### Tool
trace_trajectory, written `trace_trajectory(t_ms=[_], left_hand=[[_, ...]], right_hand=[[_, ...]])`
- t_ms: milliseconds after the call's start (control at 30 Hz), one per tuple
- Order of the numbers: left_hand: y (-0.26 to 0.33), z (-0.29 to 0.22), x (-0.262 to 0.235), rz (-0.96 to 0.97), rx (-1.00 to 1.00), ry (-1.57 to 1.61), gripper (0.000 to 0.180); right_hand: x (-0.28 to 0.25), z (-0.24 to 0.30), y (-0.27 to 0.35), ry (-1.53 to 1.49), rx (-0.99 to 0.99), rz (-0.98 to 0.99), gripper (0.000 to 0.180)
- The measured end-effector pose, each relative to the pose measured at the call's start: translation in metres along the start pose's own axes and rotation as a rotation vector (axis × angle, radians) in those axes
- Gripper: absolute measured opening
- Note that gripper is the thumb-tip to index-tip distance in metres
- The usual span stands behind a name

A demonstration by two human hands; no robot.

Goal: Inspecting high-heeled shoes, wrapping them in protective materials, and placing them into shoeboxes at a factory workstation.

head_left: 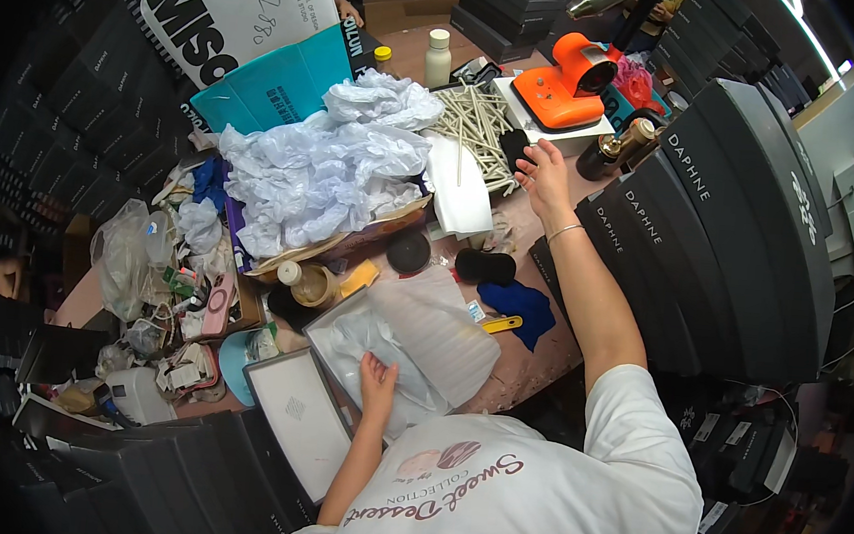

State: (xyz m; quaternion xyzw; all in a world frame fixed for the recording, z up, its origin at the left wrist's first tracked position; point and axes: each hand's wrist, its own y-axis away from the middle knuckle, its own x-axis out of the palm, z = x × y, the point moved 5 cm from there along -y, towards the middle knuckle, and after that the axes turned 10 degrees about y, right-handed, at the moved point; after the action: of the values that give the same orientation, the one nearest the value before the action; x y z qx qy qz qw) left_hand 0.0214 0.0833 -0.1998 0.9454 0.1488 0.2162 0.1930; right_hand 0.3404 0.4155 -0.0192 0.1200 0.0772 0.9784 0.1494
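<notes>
- Presently, my left hand (pixel 376 375) lies palm-down on a clear plastic bag (pixel 411 341) in an open white box near the desk's near edge; fingers are slightly spread and flat on the film, pinching nothing.
- Left forearm rises from the lower edge, nearly straight, elbow close to my body.
- Right arm is stretched out long across the desk (pixel 520 360), toward its far right part, a thin bracelet at the wrist.
- Right hand (pixel 545 174) hovers with fingers fanned apart, fingertips near a bundle of pale sticks (pixel 478 125) and a small dark object; whether they touch, I cannot tell.
- Just beyond that hand stands an orange tool (pixel 572 83) on a white base.
- Crumpled white tissue paper (pixel 324 174) heaps over the desk's middle, left of the sticks.
- Grey flat lid (pixel 300 418) lies just left of my left hand.
- Between my hands: a black oval pad (pixel 485 267), blue cloth (pixel 516 304), yellow utility knife (pixel 501 324).
- Dark boxes (pixel 721 230) stand stacked along the desk's right edge.
</notes>
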Motion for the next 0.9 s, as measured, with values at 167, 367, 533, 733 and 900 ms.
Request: trace_trajectory(t_ms=[167,367,533,733,900], left_hand=[[-0.001,0.000,-0.001,-0.012,-0.009,-0.019,0.074],[-0.002,0.003,-0.002,-0.007,-0.008,-0.019,0.075],[-0.001,-0.001,0.000,-0.001,-0.003,-0.037,0.075],[-0.002,-0.001,-0.001,0.004,0.006,-0.020,0.075],[-0.004,0.000,0.009,-0.097,-0.010,-0.037,0.081]], right_hand=[[-0.006,-0.010,0.008,-0.009,0.036,-0.011,0.042],[-0.015,-0.019,0.010,-0.024,0.058,0.004,0.038],[-0.015,-0.019,0.010,-0.019,0.058,0.014,0.036],[-0.011,-0.023,0.017,-0.020,0.080,0.020,0.035],[-0.014,-0.039,0.036,-0.021,0.109,0.046,0.033]])
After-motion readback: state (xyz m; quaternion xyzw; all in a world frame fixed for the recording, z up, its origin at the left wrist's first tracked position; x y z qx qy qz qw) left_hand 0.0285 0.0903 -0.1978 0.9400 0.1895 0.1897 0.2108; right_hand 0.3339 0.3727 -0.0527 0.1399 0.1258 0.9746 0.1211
